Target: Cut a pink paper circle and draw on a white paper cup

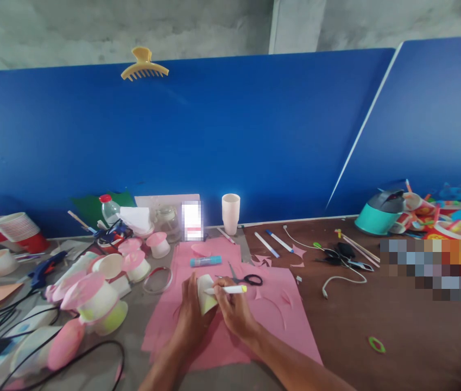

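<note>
My left hand [190,310] is closed around a small white paper cup [204,283] held tilted, with yellow-green colour on its lower part. In my right hand [234,310] is a white marker with a yellow end [236,290], its tip at the cup's side. Both hands are over stacked pink paper sheets [279,326]. Just beyond them lie a pair of scissors with black handles [252,279] and a blue glue stick [206,261].
Pink-and-white paper cup pieces [92,296] crowd the left, among black cables [122,361]. Stacked white cups [231,213] stand at the back by a blue partition [230,136]. Markers [266,244], a white cable [346,279] and a teal container [377,214] are on the right.
</note>
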`<state>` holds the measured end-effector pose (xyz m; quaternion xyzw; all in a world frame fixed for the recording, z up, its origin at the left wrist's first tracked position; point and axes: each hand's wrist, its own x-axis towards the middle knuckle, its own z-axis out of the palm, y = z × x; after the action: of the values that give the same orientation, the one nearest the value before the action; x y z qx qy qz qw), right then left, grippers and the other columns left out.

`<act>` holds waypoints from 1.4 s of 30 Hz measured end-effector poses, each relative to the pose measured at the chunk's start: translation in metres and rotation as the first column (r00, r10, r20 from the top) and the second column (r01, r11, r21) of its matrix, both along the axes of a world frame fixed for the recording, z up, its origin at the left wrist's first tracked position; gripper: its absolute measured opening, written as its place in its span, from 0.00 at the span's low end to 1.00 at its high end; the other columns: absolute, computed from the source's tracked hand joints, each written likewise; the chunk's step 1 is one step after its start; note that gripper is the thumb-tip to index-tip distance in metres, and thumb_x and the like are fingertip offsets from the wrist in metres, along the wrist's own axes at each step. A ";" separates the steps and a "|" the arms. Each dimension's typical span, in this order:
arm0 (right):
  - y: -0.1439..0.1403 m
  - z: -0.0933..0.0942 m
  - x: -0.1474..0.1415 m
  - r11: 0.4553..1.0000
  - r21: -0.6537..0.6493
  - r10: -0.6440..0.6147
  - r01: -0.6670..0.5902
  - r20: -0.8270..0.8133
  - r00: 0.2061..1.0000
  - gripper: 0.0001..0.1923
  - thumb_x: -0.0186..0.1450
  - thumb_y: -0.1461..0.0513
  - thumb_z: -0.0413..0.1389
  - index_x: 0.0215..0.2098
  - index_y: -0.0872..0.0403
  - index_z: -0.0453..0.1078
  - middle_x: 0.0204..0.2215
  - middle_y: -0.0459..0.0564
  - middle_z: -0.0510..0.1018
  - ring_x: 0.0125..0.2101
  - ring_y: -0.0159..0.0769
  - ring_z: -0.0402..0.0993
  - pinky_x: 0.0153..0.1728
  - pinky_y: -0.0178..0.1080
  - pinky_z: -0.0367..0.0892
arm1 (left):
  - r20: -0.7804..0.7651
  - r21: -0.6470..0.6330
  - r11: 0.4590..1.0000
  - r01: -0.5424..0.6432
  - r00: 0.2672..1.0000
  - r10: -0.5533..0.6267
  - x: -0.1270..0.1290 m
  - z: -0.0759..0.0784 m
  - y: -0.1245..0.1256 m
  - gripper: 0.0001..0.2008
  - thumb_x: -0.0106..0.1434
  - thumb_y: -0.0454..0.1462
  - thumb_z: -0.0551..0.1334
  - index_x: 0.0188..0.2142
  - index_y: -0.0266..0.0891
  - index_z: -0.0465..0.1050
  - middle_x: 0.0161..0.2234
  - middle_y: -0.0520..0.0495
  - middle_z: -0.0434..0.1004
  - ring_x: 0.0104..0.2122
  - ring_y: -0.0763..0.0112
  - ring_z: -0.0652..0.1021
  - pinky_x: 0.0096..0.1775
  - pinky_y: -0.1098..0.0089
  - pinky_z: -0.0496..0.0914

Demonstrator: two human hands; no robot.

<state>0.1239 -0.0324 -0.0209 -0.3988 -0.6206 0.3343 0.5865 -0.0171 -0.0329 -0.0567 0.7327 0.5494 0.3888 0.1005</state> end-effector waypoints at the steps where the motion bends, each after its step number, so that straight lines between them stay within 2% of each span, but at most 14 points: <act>1: 0.000 0.000 0.000 1.000 -0.004 0.001 -0.001 0.002 1.000 0.17 0.72 0.54 0.49 0.27 0.51 0.68 0.24 0.45 0.71 0.25 0.35 0.64 0.27 0.38 0.60 | -0.005 0.002 1.000 0.001 1.000 -0.001 0.000 0.000 0.000 0.34 0.66 0.42 0.59 0.66 0.35 0.47 0.52 0.32 0.67 0.47 0.52 0.76 0.42 0.54 0.76; 5: 0.003 -0.003 0.001 1.000 -0.024 0.015 -0.016 -0.038 0.999 0.17 0.71 0.53 0.50 0.28 0.51 0.68 0.23 0.45 0.70 0.24 0.34 0.63 0.26 0.38 0.60 | -0.033 0.024 1.000 0.019 0.999 -0.018 0.000 0.000 0.000 0.34 0.66 0.43 0.59 0.66 0.33 0.47 0.52 0.31 0.66 0.48 0.50 0.75 0.45 0.51 0.75; 9: 0.004 -0.003 0.001 0.998 -0.052 0.024 -0.029 -0.091 0.996 0.17 0.71 0.51 0.50 0.28 0.51 0.66 0.22 0.43 0.67 0.23 0.33 0.61 0.26 0.37 0.60 | -0.043 0.029 1.000 0.004 0.999 -0.003 -0.001 0.000 -0.001 0.35 0.66 0.43 0.59 0.67 0.35 0.46 0.54 0.31 0.64 0.52 0.49 0.74 0.46 0.52 0.75; 15: 0.004 -0.006 0.001 0.996 -0.063 0.052 -0.057 -0.081 0.995 0.18 0.70 0.51 0.50 0.27 0.51 0.65 0.22 0.43 0.65 0.23 0.32 0.60 0.26 0.36 0.59 | -0.051 0.066 0.998 0.018 0.999 -0.015 0.000 0.002 -0.003 0.36 0.67 0.41 0.59 0.68 0.36 0.43 0.53 0.32 0.66 0.49 0.51 0.76 0.46 0.52 0.76; 20: 0.007 -0.011 0.000 0.996 -0.077 0.042 -0.055 -0.162 0.986 0.20 0.70 0.48 0.49 0.29 0.51 0.65 0.21 0.42 0.63 0.22 0.31 0.59 0.23 0.36 0.58 | -0.067 0.055 0.998 0.016 0.998 -0.012 0.000 0.002 -0.002 0.37 0.67 0.39 0.59 0.68 0.40 0.40 0.53 0.32 0.65 0.50 0.49 0.75 0.46 0.51 0.76; 27: 0.004 0.001 -0.001 0.988 -0.148 -0.008 -0.040 -0.308 0.951 0.21 0.69 0.45 0.51 0.27 0.50 0.63 0.18 0.40 0.61 0.20 0.30 0.57 0.21 0.35 0.57 | -0.085 0.040 0.999 0.019 0.996 -0.015 -0.001 0.000 -0.002 0.37 0.68 0.39 0.57 0.69 0.41 0.36 0.55 0.32 0.63 0.53 0.50 0.74 0.48 0.50 0.75; 33: 0.006 -0.007 -0.001 0.989 -0.136 0.018 -0.055 -0.262 0.965 0.23 0.69 0.44 0.51 0.27 0.51 0.63 0.18 0.40 0.61 0.20 0.29 0.55 0.21 0.35 0.55 | -0.059 -0.003 1.000 0.009 0.998 -0.009 0.000 0.002 -0.003 0.36 0.67 0.40 0.58 0.68 0.33 0.42 0.55 0.29 0.64 0.51 0.49 0.76 0.46 0.52 0.75; 39: 0.007 -0.004 0.001 0.992 -0.127 -0.011 -0.014 -0.196 0.981 0.23 0.68 0.43 0.51 0.28 0.51 0.64 0.19 0.40 0.61 0.20 0.30 0.56 0.21 0.34 0.55 | -0.063 0.021 0.999 0.029 0.998 -0.028 -0.002 0.000 -0.003 0.36 0.67 0.39 0.58 0.69 0.39 0.41 0.55 0.33 0.66 0.51 0.51 0.75 0.48 0.52 0.75; 42: 0.005 -0.002 0.001 0.993 -0.113 0.008 -0.031 -0.200 0.980 0.21 0.69 0.45 0.51 0.28 0.51 0.64 0.18 0.39 0.61 0.20 0.29 0.55 0.20 0.34 0.54 | -0.048 0.005 1.000 0.022 0.999 -0.022 -0.001 0.001 -0.003 0.36 0.67 0.39 0.58 0.69 0.38 0.42 0.54 0.32 0.66 0.49 0.51 0.76 0.47 0.52 0.75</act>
<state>0.1249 -0.0272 -0.0224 -0.3905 -0.5421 0.4136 0.6185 -0.0183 -0.0363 -0.0555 0.7480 0.5425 0.3716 0.0897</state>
